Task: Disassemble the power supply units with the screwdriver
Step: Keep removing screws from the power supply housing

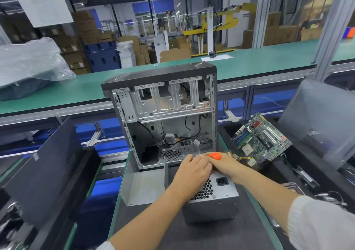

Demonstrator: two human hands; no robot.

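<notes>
Power supply unit (pixel 211 201) is set on worktop (pixel 249 230) before open case (pixel 165 115). Orange screwdriver (pixel 215 156) is gripped by right hand (pixel 224 165) fingers atop it; left hand (pixel 192 173) fingers curled on its top edge.

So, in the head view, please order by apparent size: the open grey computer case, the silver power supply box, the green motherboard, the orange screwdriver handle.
1. Open grey computer case
2. Silver power supply box, partly hidden by hands
3. Green motherboard
4. Orange screwdriver handle
</notes>
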